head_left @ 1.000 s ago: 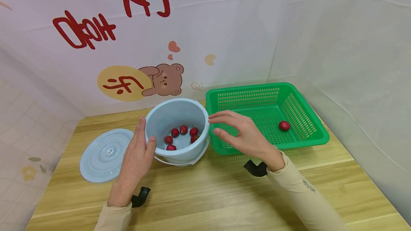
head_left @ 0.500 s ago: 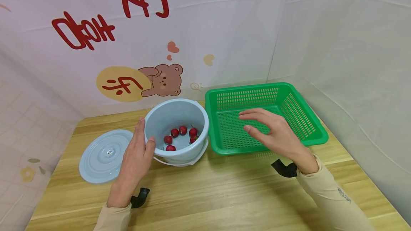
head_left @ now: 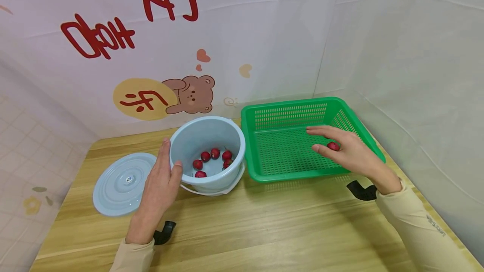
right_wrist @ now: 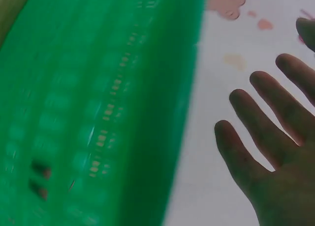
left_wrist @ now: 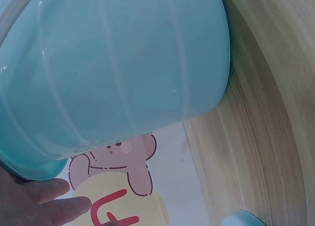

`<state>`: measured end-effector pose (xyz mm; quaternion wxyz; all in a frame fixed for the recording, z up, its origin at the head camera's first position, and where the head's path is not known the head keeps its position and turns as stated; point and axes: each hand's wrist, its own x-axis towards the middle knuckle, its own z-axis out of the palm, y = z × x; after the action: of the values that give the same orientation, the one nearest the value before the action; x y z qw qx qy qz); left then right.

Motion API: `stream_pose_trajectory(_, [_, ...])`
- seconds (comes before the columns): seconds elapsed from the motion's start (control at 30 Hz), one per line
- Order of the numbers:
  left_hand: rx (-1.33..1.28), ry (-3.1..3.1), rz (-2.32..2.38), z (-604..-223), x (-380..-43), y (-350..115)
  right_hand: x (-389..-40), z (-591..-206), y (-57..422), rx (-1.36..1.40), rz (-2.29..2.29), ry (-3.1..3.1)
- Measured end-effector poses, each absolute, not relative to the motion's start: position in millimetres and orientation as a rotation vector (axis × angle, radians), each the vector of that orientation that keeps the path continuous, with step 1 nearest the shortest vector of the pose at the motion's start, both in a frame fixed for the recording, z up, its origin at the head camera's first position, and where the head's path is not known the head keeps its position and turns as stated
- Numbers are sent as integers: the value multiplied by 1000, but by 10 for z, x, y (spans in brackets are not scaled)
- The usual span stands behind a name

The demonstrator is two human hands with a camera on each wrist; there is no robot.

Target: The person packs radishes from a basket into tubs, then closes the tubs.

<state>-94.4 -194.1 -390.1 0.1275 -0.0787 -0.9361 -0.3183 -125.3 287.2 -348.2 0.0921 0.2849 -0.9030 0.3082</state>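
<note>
A light blue bucket (head_left: 204,133) stands upright on the table, with several small round red fruits (head_left: 215,153) on its floor. Against its left side rests my left hand (head_left: 158,186), fingers straight and thumb by the rim; in the left wrist view its fingers (left_wrist: 51,191) touch the edge of the rim. My right hand (head_left: 349,154) hovers over the right part of a green slotted basket (head_left: 291,176), fingers extended and holding nothing. One red fruit (head_left: 333,146) lies in that basket, partly hidden behind the hand. Spread fingers (right_wrist: 246,132) show in the right wrist view.
The bucket's round blue lid (head_left: 122,183) lies flat on the wooden table (head_left: 257,230), left of the bucket. The bucket's handle (head_left: 227,191) hangs down in front. A printed white cloth (head_left: 280,45) stands behind, with another cloth (head_left: 427,95) on the right.
My right hand has moved right, from the bucket's rim across the basket to near the lone red fruit. My left hand and the bucket stay in place.
</note>
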Motion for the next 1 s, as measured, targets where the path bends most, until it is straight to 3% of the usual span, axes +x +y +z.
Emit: stream_pose_trajectory(1.0, [-236,-2726,-911,-3883,-941,-1948,-1711,-3881,3427,703,793,-3175])
